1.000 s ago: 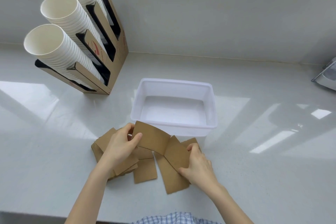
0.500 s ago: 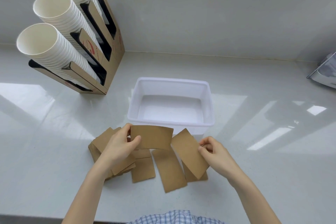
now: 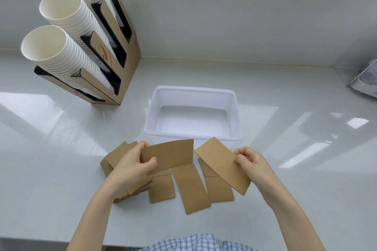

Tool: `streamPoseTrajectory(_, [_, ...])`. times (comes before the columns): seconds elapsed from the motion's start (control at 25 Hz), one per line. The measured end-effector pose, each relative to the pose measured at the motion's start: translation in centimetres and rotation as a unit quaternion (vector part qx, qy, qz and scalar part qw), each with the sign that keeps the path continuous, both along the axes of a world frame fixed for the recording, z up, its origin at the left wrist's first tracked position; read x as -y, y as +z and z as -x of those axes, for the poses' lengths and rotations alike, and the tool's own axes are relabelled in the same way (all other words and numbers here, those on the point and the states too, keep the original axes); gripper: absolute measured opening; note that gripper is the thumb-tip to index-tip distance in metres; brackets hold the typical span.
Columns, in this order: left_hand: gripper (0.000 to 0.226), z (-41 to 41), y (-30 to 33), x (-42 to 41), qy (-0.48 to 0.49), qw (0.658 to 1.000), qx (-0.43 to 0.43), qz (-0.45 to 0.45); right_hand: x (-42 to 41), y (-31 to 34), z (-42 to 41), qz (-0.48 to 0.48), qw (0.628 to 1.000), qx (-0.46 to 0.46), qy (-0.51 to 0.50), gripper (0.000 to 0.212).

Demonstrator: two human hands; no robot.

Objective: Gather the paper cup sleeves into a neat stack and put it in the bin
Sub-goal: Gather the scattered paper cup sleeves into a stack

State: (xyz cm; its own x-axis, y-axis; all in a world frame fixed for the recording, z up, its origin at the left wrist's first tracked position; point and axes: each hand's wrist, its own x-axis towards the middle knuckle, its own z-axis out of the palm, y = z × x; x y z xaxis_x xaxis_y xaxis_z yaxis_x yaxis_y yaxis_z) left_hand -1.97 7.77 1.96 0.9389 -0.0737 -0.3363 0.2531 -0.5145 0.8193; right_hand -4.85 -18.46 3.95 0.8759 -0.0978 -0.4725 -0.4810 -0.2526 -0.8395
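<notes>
My left hand (image 3: 132, 166) pinches one flat brown cup sleeve (image 3: 170, 156) by its left end and holds it up just in front of the white plastic bin (image 3: 236, 112). A second sleeve (image 3: 223, 167) hangs tilted from my right hand (image 3: 252, 162), gripped at its upper right edge. On the counter below lie several more sleeves: a loose pile (image 3: 115, 157) under my left hand, one (image 3: 162, 188) beside it, one (image 3: 190, 187) in the middle and one (image 3: 219, 190) under the right-hand sleeve. The bin holds nothing.
A cardboard dispenser (image 3: 124, 51) with three slanted stacks of white paper cups (image 3: 59, 51) stands at the back left. A grey object (image 3: 365, 80) sits at the right edge. The wall runs close behind the bin; the counter's front edge is near my body.
My right hand lifted a sleeve off the counter and drew it out to the right, apart from the sleeve in my left hand. The left hand levelled its sleeve.
</notes>
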Motion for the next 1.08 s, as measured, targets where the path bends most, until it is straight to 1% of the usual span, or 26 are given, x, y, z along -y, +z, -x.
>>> streamPoseTrajectory(0.08, [0.006, 0.2, -0.1, 0.1, -0.007, 1.000, -0.014, 0.015, -0.1, -0.1, 0.1, -0.048, 0.999, -0.011, 0.000, 0.013])
streamPoseTrajectory(0.12, [0.004, 0.4, 0.0, 0.3, -0.009, 0.999, -0.025, 0.031, -0.2, -0.2, 0.1, -0.083, 0.997, -0.011, -0.001, 0.016])
streamPoseTrajectory(0.24, [0.012, 0.6, 0.3, 1.1, -0.010, 0.993, -0.053, 0.108, -0.8, -0.4, 0.2, -0.202, 0.979, 0.015, -0.012, 0.040])
streamPoseTrajectory(0.28, [0.014, 0.6, 0.4, 1.4, -0.017, 0.990, -0.051, 0.128, -1.1, -0.4, 0.1, -0.216, 0.976, 0.022, -0.009, 0.053])
streamPoseTrajectory(0.36, [0.022, 0.5, 0.7, 2.1, -0.034, 0.984, -0.046, 0.171, -2.0, -0.5, 0.1, -0.201, 0.979, 0.028, -0.002, 0.081])
streamPoseTrajectory(0.4, [0.027, 0.5, 0.8, 2.3, -0.037, 0.979, -0.047, 0.196, -2.5, -0.5, 0.0, -0.183, 0.983, 0.034, -0.004, 0.088])
streamPoseTrajectory(0.44, [0.030, 0.5, 0.7, 2.4, -0.039, 0.974, -0.052, 0.218, -3.0, -0.5, 0.0, -0.165, 0.985, 0.044, -0.008, 0.091])
streamPoseTrajectory(0.6, [0.036, 1.0, 0.4, 2.8, -0.056, 0.960, -0.073, 0.263, -4.7, -0.8, 0.1, -0.110, 0.989, 0.085, -0.042, 0.082])
streamPoseTrajectory(0.72, [0.037, 1.2, 0.1, 3.0, -0.056, 0.950, -0.084, 0.296, -5.5, -1.4, 0.3, -0.007, 0.996, 0.085, -0.037, 0.074])
streamPoseTrajectory(0.8, [0.037, 1.3, 0.1, 3.2, -0.056, 0.950, -0.078, 0.298, -6.1, -2.0, 0.5, 0.046, 0.995, 0.078, -0.027, 0.067])
streamPoseTrajectory(0.96, [0.025, 1.4, 0.0, 3.6, -0.036, 0.963, -0.056, 0.263, -7.0, -2.8, 0.8, 0.072, 0.995, 0.074, -0.001, 0.056])
streamPoseTrajectory(1.08, [0.031, 1.4, -0.4, 2.9, -0.027, 0.967, -0.060, 0.247, -6.1, -3.3, 0.7, 0.056, 0.996, 0.067, -0.008, 0.042])
